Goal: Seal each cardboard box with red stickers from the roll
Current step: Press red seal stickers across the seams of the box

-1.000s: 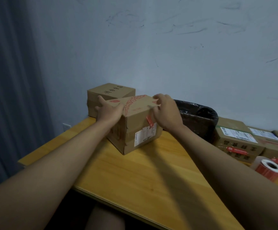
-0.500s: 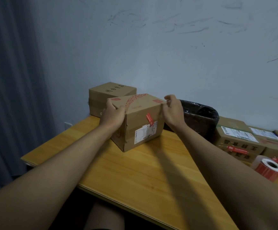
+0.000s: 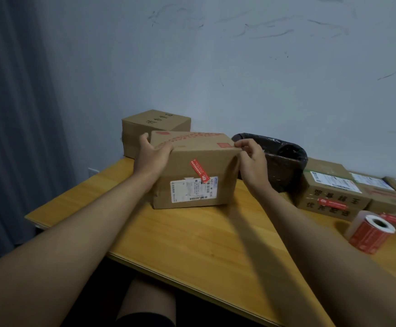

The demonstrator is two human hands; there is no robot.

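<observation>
We find the cardboard box (image 3: 193,169) resting on the surface (image 3: 192,234), grasped between both grips: left hand (image 3: 150,156) clasps its left top edge, right hand (image 3: 251,162) pinches its right top corner. A red sticker (image 3: 200,170) lies between them; the roll (image 3: 369,233) sits right of the right grip.

Single view, head-mounted, wide-angle. It looks forward and slightly down from the seated person's eye level, across the wooden table (image 3: 192,234) toward the pale wall (image 3: 239,67) behind it. Both forearms enter from the bottom corners and converge mid-frame, so left hand (image 3: 151,159) and right hand (image 3: 252,165) sit close to centre, within arm's reach of the lens. Near table edge runs diagonally, lower right to left, so the head is turned a bit left of square. Curtain (image 3: 15,114) fills the left margin. Wide-angle stretch shows at the edges. No second view, so nothing shared.
</observation>
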